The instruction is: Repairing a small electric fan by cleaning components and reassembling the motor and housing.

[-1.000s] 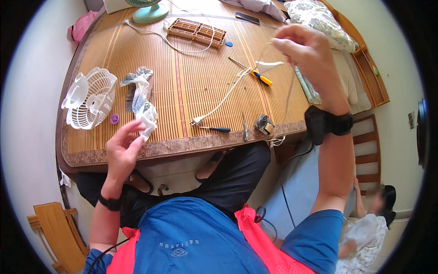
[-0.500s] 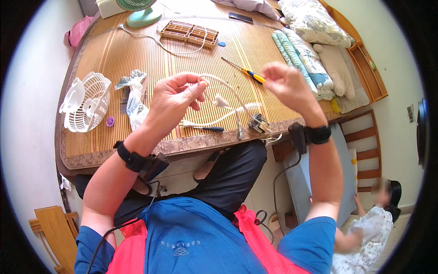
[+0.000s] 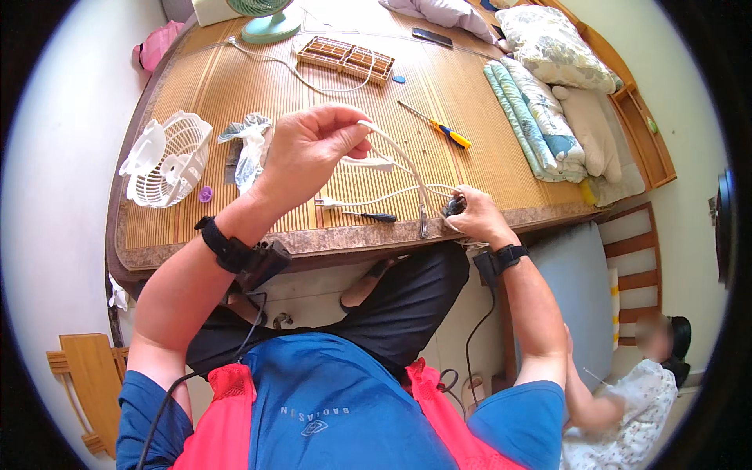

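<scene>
White cord (image 3: 403, 149), seemingly pliable, arched from my pinching left hand (image 3: 317, 145) over the bamboo mat (image 3: 223, 90); at its near edge, as I watched remotely, my right hand (image 3: 479, 215) grasped a small motor (image 3: 453, 206), likely dense, best held by its body.

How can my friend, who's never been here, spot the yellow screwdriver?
Find the big brown striped mat, then the folded patterned bedding along its right side. Just left of that bedding lies the yellow screwdriver. Its bright yellow end sets it apart from the dark-handled screwdriver.
</scene>
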### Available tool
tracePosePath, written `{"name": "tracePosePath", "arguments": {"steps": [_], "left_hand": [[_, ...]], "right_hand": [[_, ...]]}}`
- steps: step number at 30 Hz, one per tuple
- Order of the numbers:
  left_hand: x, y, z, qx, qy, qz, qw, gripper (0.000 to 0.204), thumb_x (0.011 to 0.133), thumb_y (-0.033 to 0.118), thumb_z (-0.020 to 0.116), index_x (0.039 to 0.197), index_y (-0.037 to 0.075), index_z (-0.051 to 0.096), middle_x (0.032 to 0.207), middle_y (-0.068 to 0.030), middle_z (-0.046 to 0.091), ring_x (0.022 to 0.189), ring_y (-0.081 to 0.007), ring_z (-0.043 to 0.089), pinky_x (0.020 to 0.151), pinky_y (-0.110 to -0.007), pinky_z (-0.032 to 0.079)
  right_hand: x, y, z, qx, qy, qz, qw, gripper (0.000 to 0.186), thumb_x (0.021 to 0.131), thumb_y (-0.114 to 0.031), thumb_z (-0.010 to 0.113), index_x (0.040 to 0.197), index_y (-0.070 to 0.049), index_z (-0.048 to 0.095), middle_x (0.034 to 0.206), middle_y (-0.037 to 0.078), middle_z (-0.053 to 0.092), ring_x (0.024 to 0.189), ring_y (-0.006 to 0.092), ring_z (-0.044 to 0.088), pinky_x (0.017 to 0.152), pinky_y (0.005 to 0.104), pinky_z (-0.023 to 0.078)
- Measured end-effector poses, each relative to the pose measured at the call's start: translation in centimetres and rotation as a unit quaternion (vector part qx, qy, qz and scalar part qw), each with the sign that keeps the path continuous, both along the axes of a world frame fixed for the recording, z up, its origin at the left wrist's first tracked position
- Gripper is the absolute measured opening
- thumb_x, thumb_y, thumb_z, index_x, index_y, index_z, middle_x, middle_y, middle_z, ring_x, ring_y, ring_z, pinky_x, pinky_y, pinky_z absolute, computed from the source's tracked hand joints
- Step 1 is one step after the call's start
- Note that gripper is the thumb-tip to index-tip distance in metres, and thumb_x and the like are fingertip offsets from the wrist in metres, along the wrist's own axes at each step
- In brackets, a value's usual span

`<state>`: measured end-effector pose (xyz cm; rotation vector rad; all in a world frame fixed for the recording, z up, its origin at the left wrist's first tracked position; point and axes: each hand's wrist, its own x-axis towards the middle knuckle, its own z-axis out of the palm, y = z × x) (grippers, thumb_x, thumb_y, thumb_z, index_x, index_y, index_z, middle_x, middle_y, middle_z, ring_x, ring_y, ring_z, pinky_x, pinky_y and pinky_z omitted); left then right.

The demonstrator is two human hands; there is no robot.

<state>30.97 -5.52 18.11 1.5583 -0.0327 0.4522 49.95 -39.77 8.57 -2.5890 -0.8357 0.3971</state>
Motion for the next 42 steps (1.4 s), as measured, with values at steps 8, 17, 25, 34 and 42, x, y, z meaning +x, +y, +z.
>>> {"name": "tracePosePath", "arguments": {"steps": [8, 17, 25, 34, 42], "left_hand": [[-0.8, 1.0, 1.4, -0.009, -0.046, 0.007, 0.999, 0.019, 0.114, 0.006, 0.073, 0.128, -0.006, 0.080, 0.107, -0.0130, 0.084, 0.098, -0.0186, 0.083, 0.093, -0.034, 0.069], [-3.2, 4.5, 5.3, -0.003, -0.151, 0.042, 0.988, 0.020, 0.113, 0.007, 0.074, 0.128, -0.006, 0.079, 0.110, -0.0129, 0.085, 0.099, -0.0180, 0.083, 0.095, -0.034, 0.069], [-5.2, 3.1, 6.6, 0.118, -0.108, 0.041, 0.986, 0.020, 0.109, 0.002, 0.077, 0.128, -0.002, 0.083, 0.115, -0.0081, 0.085, 0.104, -0.0127, 0.080, 0.097, -0.030, 0.066], [-2.3, -3.9, 1.7, 0.127, 0.078, -0.084, 0.985, 0.018, 0.109, 0.001, 0.074, 0.124, 0.001, 0.083, 0.101, -0.0065, 0.084, 0.096, -0.0089, 0.079, 0.084, -0.027, 0.066], [0.5, -3.1, 3.4, -0.013, -0.079, -0.105, 0.991, 0.027, 0.114, -0.009, 0.057, 0.131, -0.003, 0.077, 0.116, -0.0140, 0.082, 0.106, -0.0218, 0.084, 0.096, -0.036, 0.071]], "right_hand": [[1.5, -1.0, 6.3, 0.058, 0.064, -0.082, 0.993, 0.052, 0.079, -0.015, 0.093, 0.122, 0.007, 0.074, 0.101, 0.009, 0.078, 0.092, 0.0124, 0.074, 0.081, 0.0308, 0.063], [-1.6, 1.2, 18.0, 0.090, 0.025, -0.062, 0.994, 0.096, 0.077, -0.015, 0.092, 0.160, 0.011, 0.052, 0.103, 0.013, 0.077, 0.088, 0.0167, 0.075, 0.078, 0.0309, 0.062], [-0.3, 0.8, 19.4, 0.003, 0.013, -0.056, 0.998, 0.110, 0.074, -0.017, 0.093, 0.168, 0.013, 0.044, 0.103, 0.015, 0.077, 0.089, 0.0201, 0.074, 0.079, 0.0321, 0.061], [-2.2, -10.2, 9.5, 0.048, 0.223, -0.240, 0.944, 0.098, 0.083, -0.015, 0.094, 0.169, -0.001, 0.048, 0.125, 0.013, 0.076, 0.110, 0.0243, 0.077, 0.084, 0.0486, 0.068], [-4.7, -12.7, 12.7, 0.196, 0.383, -0.206, 0.879, 0.087, 0.090, -0.014, 0.089, 0.166, -0.002, 0.049, 0.127, 0.013, 0.072, 0.113, 0.0221, 0.073, 0.081, 0.0495, 0.069]]}}
